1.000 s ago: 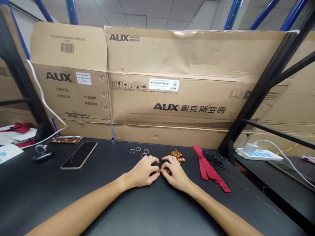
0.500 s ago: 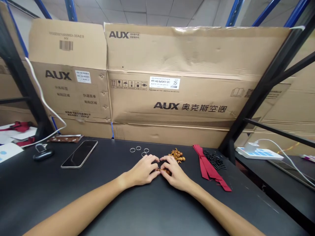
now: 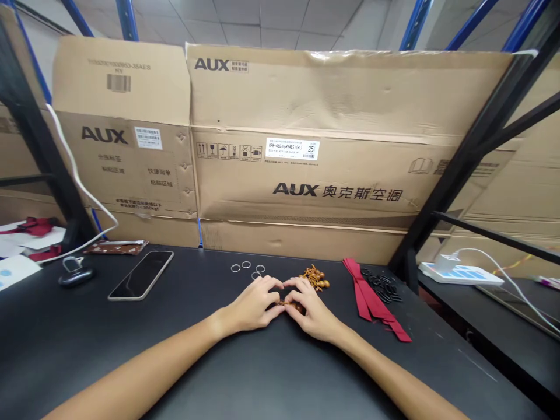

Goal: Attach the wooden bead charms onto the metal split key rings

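Left hand [image 3: 251, 304] and right hand [image 3: 312, 307] meet on the black tabletop [image 3: 87, 350], fingers curled, pinching a small brown wooden bead cluster [image 3: 291, 304] between them: light, hard, apt to roll, best held at the fingertips.

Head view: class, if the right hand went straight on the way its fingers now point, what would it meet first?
The right hand would first meet the small brown beads at its fingertips, then the left hand just beyond, though depth is hard to judge from this view.
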Motion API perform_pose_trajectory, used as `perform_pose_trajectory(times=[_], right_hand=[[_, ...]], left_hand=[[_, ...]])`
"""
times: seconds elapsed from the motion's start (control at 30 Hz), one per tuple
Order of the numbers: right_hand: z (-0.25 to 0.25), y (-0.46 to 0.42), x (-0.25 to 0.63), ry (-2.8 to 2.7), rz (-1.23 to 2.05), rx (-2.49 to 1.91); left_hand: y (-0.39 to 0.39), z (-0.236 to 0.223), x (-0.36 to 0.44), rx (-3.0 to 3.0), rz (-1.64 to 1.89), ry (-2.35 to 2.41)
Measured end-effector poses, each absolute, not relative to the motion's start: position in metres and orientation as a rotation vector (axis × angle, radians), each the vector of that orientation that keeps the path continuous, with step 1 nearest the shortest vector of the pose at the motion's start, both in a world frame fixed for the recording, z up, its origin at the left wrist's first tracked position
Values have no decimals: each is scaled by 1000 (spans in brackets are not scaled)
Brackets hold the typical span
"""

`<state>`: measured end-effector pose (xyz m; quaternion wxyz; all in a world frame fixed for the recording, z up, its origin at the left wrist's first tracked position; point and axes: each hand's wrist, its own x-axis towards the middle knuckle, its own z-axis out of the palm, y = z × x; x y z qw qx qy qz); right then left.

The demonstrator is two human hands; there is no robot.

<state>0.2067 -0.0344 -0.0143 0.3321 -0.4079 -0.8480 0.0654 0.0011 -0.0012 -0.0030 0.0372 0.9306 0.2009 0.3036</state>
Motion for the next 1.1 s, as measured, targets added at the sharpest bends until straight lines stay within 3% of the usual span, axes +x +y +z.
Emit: perform_pose_trajectory(times=[0.33, 1.1], right_hand=[[-19, -29, 209, -2143, 108, -1199], [-14, -35, 206, -2219, 150, -1053]], left_hand=[[-2, 0, 1, 2875, 918, 559], [-1, -3, 1, 2814, 954, 662]])
